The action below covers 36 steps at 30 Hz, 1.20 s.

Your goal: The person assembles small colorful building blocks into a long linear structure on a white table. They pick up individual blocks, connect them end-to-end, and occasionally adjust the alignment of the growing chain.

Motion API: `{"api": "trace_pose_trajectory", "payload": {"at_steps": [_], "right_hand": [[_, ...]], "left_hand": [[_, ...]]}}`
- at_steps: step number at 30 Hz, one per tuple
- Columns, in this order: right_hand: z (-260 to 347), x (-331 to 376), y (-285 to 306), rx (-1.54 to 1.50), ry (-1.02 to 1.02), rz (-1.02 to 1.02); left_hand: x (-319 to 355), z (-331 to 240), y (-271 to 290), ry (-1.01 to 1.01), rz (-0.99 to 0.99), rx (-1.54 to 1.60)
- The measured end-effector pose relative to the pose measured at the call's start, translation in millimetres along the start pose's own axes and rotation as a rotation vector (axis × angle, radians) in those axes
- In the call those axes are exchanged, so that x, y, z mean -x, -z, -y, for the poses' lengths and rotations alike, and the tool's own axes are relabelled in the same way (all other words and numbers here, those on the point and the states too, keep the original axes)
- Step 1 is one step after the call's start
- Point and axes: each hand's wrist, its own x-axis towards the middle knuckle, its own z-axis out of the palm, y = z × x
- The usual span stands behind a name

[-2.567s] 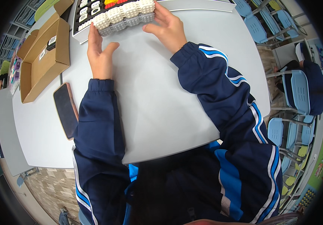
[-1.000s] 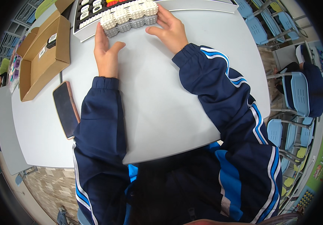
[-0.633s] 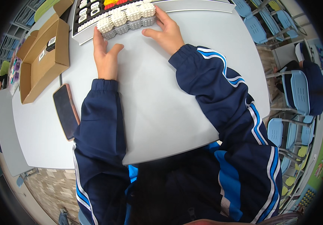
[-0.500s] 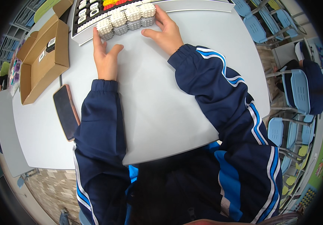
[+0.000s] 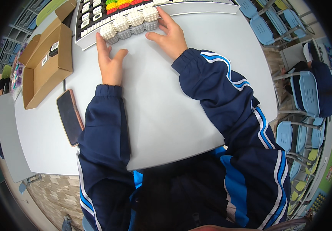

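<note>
A row of studded cube-shaped blocks, white above and grey below, stands on the table against the front edge of a sorting tray. At the row's left end is my left hand, open, with its index finger stretched along the end block and its thumb apart. My right hand is at the other end, its fingers extended beside the last block and its thumb spread toward me. The fingertips look close to or touching the end blocks; firm contact I cannot make out.
The tray holds white pieces and green, yellow and red bricks. Left of my left arm lie a phone and an open cardboard box with a small black piece inside. Blue chairs stand beyond the table's right edge.
The view has shifted slightly, so the tray shows a little more. My left hand sits slightly lower in the picture. Both hands stay at the ends of the block row.
</note>
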Motion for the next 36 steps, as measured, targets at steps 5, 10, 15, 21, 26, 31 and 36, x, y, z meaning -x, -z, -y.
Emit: {"api": "trace_pose_trajectory", "payload": {"at_steps": [5,10,15,21,26,31,36], "right_hand": [[-0.6,-1.0,-0.4,-0.001,0.017,-0.028],[0.1,-1.2,-1.6,0.026,0.002,-0.036],[12.4,-10.9,3.1,0.193,0.069,-0.026],[11.3,-12.3,7.1,0.500,0.260,-0.015],[13.4,-11.1,12.2,0.628,0.252,-0.075],[10.4,-12.4,12.2,0.692,0.268,-0.083],[19.0,-8.6,6.4,0.729,0.425,-0.196]], "left_hand": [[-0.9,-2.9,0.2,-0.001,0.008,-0.029],[0.5,-2.9,1.6,-0.001,-0.008,-0.009],[0.8,-4.4,-1.0,0.021,-0.035,0.047],[-1.6,0.4,0.3,0.021,-0.041,0.065],[0.6,0.0,-0.5,-0.015,-0.075,0.031],[3.8,-10.7,-0.1,-0.168,-0.120,-0.231],[-4.5,-19.6,8.3,-0.652,-0.133,-0.736]]}}
